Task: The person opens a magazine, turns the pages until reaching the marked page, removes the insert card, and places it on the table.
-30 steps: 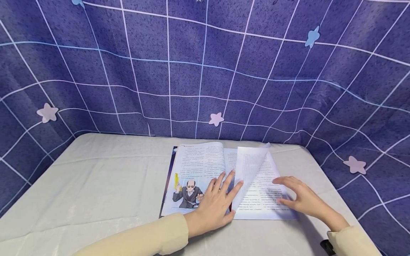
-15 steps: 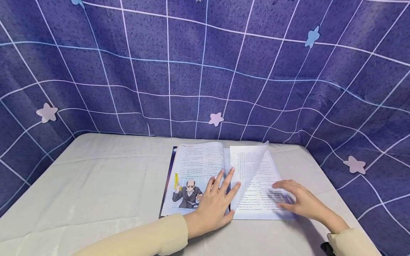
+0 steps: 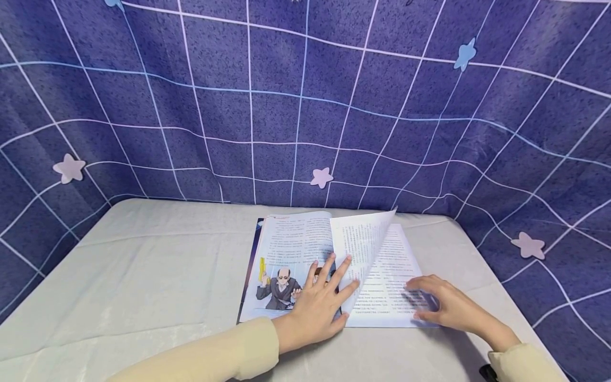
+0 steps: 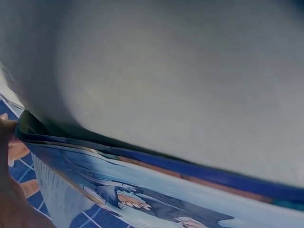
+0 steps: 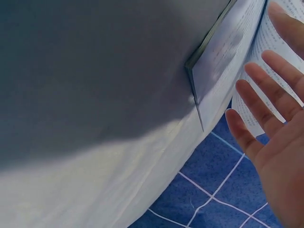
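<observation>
An open book (image 3: pixel 386 305) with printed text lies on the bed-like surface; its left page (image 3: pixel 298 233) carries a drawing of a bald figure in a dark suit. A single page (image 3: pixel 358 233) stands half turned, its top corner lifted and its sheet curling leftward. My left hand (image 3: pixel 317 307) rests with spread fingers across the book's middle, its fingertips at the foot of the turning page. Over the right-hand page's outer edge hovers my right hand (image 3: pixel 451 305), fingers relaxed and holding nothing. In the right wrist view, the right hand's (image 5: pixel 280 123) fingers are spread apart from the book.
A pale cloth-covered surface (image 3: pixel 143 276) spreads around the book. Behind and beside it hangs a dark blue curtain (image 3: pixel 215 132) with a grid pattern and star shapes. A dark object (image 3: pixel 488 373) shows by the right sleeve.
The half-turned page has swung further left, now reaching the left page's inner edge. The left hand has stayed almost in place, and the right hand has barely shifted.
</observation>
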`<state>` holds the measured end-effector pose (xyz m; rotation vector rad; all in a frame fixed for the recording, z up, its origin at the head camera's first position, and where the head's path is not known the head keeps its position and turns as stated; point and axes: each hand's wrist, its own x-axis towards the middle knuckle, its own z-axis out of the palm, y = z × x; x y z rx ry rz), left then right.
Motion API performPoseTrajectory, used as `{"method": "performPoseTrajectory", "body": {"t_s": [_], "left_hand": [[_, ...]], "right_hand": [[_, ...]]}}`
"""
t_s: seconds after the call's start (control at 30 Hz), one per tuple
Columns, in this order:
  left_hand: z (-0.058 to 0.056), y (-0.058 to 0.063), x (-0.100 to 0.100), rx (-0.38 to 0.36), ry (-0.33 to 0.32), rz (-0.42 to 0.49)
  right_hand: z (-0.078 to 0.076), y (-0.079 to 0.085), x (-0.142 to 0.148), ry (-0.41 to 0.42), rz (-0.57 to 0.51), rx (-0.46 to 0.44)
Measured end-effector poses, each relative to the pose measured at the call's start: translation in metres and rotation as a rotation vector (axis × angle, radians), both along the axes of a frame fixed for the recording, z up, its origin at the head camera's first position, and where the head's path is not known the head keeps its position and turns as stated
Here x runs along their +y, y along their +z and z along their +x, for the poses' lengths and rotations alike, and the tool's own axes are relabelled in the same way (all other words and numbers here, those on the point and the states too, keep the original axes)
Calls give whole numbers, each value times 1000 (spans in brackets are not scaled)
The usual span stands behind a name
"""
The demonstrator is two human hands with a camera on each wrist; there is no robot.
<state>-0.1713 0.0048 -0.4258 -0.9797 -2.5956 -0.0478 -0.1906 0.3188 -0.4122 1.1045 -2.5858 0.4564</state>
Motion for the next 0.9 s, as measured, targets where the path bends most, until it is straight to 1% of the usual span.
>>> {"method": "performPoseTrajectory", "body": {"t_s": [0.13, 0.37, 0.7, 0.9], "left_hand": [[-1, -1, -1, 1, -8, -2], [-1, -1, -3, 6, -11, -9], [-1, -5, -5, 9, 2, -20], [0, -5, -7, -9, 24, -54]], "right_hand": [[2, -1, 0, -8, 18, 3], [5, 0, 0, 4, 41, -6], [7, -2, 0, -33, 112, -14], [7, -3, 1, -36, 135, -12]]}}
